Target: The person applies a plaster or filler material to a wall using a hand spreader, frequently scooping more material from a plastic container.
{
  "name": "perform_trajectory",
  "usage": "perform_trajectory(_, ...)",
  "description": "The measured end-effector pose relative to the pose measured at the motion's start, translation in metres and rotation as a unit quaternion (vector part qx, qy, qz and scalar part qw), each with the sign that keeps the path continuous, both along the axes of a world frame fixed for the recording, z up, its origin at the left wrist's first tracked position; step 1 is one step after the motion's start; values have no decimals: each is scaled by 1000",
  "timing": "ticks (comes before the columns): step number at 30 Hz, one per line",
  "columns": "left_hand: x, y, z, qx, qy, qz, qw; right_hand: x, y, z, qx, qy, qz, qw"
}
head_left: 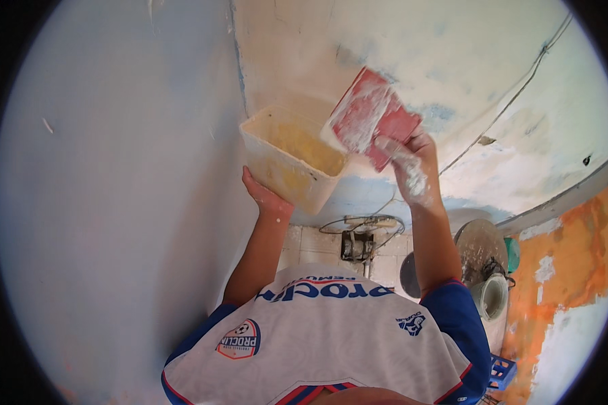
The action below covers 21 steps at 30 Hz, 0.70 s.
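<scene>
A rectangular, translucent cream plastic tub (294, 177) is tilted in front of me, its inner walls coated with yellowish-white residue. My left hand (270, 196) supports it from below and the near side, with the thumb showing along the left end and the other fingers hidden. Just right of the tub's rim, my right hand (412, 165) grips a flat red putty spreader (393, 125), thumb pressed on its face. White paste is smeared across the spreader, and more sticks to the right thumb and wrist. The spreader's lower left edge overlaps the tub's rim; whether they touch I cannot tell.
A pale wall (115, 169) stands close on my left, meeting a patchy wall (479, 74) ahead with a hanging cable (513, 91). Below are a dark boxy device (357, 246) with wires, a spattered round tabletop (479, 243), a bucket (491, 297) and a blue crate (502, 372).
</scene>
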<state>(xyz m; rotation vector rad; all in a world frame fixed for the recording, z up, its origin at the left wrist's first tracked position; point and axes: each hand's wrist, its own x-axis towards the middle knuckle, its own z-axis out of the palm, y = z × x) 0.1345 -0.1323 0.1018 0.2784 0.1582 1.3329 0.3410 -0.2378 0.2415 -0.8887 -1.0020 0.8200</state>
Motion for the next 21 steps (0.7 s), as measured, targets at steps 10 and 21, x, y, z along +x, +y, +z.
perform_trajectory(10, -2, 4, -8, 4, -28, 3, 1000, -9, -2, -12, -21, -50, 1, 999)
perform_trajectory(21, -7, -1, -5, -23, 35, -6, 999, -8, -13, -29, 22, -42, 10, 999)
